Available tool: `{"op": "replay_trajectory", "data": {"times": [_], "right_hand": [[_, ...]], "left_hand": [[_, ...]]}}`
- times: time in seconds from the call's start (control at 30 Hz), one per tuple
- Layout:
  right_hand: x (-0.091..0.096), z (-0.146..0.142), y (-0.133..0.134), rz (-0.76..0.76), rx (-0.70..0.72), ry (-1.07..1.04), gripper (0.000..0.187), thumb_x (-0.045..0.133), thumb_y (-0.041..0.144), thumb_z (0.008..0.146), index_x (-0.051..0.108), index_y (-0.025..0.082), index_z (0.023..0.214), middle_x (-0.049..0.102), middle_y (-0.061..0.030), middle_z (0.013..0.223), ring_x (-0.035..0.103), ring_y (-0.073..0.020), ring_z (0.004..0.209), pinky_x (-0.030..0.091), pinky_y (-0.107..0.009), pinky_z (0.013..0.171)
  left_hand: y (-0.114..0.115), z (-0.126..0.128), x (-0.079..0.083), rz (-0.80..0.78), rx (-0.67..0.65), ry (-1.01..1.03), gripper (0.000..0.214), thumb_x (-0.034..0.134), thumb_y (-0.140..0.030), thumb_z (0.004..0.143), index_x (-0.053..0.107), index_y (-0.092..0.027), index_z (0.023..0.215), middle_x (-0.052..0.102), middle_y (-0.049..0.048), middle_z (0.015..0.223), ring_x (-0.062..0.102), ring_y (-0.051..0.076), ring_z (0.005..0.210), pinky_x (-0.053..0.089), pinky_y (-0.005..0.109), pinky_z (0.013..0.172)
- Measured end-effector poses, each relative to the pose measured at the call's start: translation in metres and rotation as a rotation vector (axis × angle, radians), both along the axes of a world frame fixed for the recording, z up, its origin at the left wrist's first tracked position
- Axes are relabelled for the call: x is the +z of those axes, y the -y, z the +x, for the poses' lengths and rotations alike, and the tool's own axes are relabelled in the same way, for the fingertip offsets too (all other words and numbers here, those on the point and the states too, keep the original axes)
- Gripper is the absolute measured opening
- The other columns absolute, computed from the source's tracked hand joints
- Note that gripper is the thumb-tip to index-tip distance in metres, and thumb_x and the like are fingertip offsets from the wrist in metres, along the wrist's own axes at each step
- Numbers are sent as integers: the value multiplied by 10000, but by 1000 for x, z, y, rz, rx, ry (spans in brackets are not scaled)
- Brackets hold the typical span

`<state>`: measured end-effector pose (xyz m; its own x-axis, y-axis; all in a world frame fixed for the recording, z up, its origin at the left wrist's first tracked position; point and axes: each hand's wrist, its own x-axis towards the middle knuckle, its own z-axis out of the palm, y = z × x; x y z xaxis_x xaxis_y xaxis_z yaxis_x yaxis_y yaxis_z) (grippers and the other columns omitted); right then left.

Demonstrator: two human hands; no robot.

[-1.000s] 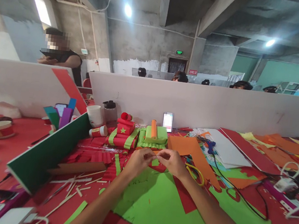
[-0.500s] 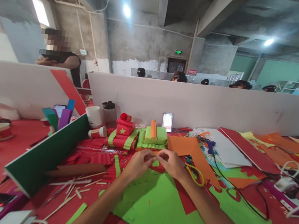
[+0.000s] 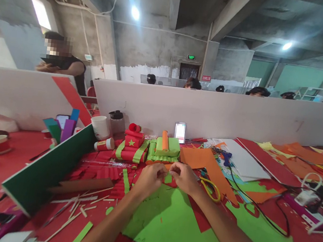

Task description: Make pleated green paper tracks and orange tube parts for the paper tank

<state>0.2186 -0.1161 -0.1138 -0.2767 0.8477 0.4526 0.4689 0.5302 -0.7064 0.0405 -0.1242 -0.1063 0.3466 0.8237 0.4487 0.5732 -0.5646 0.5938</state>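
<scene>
My left hand (image 3: 152,176) and my right hand (image 3: 183,175) are held close together over the far edge of a large green sheet (image 3: 178,225). The fingers of both are curled with the tips pinched; whatever lies between them is too small to make out. Just behind the hands sits a green paper model tank (image 3: 168,147) with an orange roll (image 3: 165,140) on top. To its left stands a red model (image 3: 133,143) with green bands and a yellow star. Yellow-handled scissors (image 3: 211,189) lie right of my right hand.
A dark green board (image 3: 50,166) stands on edge at the left, near thin wooden sticks (image 3: 70,214). Orange sheet (image 3: 198,157), a blue glue gun (image 3: 227,157) with its black cord and a power strip (image 3: 306,213) are at the right. A phone (image 3: 180,132) leans on the white partition (image 3: 224,113).
My fingertips, nearly meeting before, are now slightly farther apart. The whole view has shifted a little; the objects on the table stay where they were.
</scene>
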Motion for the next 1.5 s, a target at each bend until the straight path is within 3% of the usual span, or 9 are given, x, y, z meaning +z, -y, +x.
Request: {"op": "replay_trajectory", "data": {"times": [0.2, 0.33, 0.5, 0.67, 0.9, 1.5], "right_hand": [[3, 1, 1, -74, 96, -163, 37, 569, 221, 820, 586, 188, 819, 639, -7, 745, 602, -153, 693, 456, -248, 649], [4, 2, -1, -122, 170, -340, 104, 606, 279, 827, 575, 196, 882, 626, 5, 736, 597, -139, 671, 470, -238, 629], [5, 4, -3, -209, 193, -451, 191, 660, 363, 797, 628, 191, 871, 645, -10, 747, 616, -146, 659, 507, -262, 633], [7, 4, -1, -206, 217, -424, 254, 716, 353, 748, 670, 188, 935, 698, -50, 888, 656, -189, 825, 532, -305, 754], [5, 6, -5, -78, 129, -325, 186, 663, 343, 790, 683, 185, 885, 678, -36, 847, 644, -173, 780, 534, -293, 720], [6, 6, -1, -97, 124, -320, 227, 649, 381, 805, 705, 183, 901, 709, -44, 833, 650, -178, 736, 526, -286, 666]], "left_hand": [[5, 1, 6, 30, -62, 85, 240, 485, -121, 817, 638, -191, 989, 642, 15, 742, 580, 148, 666, 415, 225, 641], [6, 1, 9, 89, -91, 121, 219, 481, -188, 874, 647, -195, 1016, 645, 40, 879, 585, 150, 739, 441, 239, 707], [-1, 1, 4, 37, -70, 183, 217, 581, -249, 842, 655, -189, 1037, 655, 37, 838, 596, 152, 728, 465, 241, 699], [-9, -1, -2, 30, -4, 221, 222, 590, -281, 841, 660, -157, 1012, 636, 48, 804, 597, 165, 722, 478, 259, 680], [-6, 1, -1, -16, -24, 231, 217, 582, -341, 854, 684, -163, 926, 680, 66, 861, 627, 174, 744, 494, 266, 685], [-6, -1, 0, -84, -27, 275, 245, 607, -354, 836, 730, -184, 963, 718, 54, 832, 632, 167, 707, 484, 241, 661]]}}
